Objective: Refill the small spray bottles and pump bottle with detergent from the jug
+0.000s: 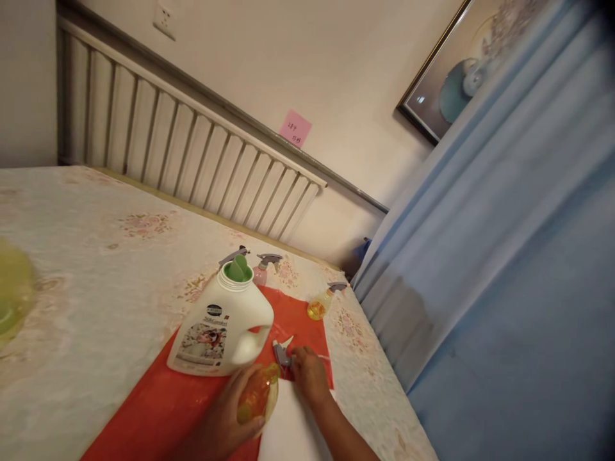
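Observation:
My left hand (229,413) is wrapped around a yellow see-through spray bottle body (259,400), its neck uncapped and tilted to the right. Just right of it, my right hand (309,371) has its fingers closed on a grey and white spray trigger head (282,352) over the red sheet. Behind my left hand stands a large white detergent jug (216,330) with a picture label, its mouth uncapped and a green spout inside. Part of the trigger head is hidden by my right fingers.
A yellow spray bottle (318,305) and a pink spray bottle (260,274) stand farther back; another grey trigger (234,255) shows behind the jug. A red sheet (154,403) lies on the floral cloth (96,256). A blue curtain (480,256) hangs at right, a radiator (192,147) behind.

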Tool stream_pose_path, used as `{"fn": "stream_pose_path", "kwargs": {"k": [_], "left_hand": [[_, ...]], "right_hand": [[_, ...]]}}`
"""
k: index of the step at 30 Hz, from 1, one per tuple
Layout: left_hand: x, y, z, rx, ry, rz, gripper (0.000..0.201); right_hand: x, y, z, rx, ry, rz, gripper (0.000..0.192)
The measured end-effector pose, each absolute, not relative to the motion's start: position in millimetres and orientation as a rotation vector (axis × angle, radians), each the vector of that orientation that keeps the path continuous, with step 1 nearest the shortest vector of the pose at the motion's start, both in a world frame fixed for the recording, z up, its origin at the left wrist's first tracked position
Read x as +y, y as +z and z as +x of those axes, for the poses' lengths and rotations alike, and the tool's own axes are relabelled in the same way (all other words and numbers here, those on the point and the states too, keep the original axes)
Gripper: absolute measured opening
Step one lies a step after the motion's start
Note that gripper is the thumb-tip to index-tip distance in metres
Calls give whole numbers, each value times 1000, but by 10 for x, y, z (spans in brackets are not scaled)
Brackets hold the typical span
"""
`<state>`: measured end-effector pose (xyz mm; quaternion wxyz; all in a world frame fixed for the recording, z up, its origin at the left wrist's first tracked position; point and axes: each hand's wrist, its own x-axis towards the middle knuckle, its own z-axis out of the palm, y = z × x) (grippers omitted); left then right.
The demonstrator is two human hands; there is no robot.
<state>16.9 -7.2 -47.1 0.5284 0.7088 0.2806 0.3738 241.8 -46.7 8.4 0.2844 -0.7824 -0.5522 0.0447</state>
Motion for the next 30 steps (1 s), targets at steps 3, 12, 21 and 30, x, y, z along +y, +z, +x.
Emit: {"fn": "stream_pose_path", "kwargs": {"k": [3, 12, 21, 30], "left_hand": [[-65, -444, 170, 637, 883, 1701, 73], [-146, -187, 49, 669, 769, 1746, 74], [-179, -70, 7, 597, 773, 1732, 72], [-152, 18, -38, 655, 697, 1711, 70]], "right_hand": [[-404, 240, 2320, -1417, 202, -1948, 20], [-165, 740, 1848, -1299, 630, -1460, 45], [116, 933, 1742, -1302, 840, -1385, 35], [515, 866, 1555, -1285, 1083, -1316, 38]]}}
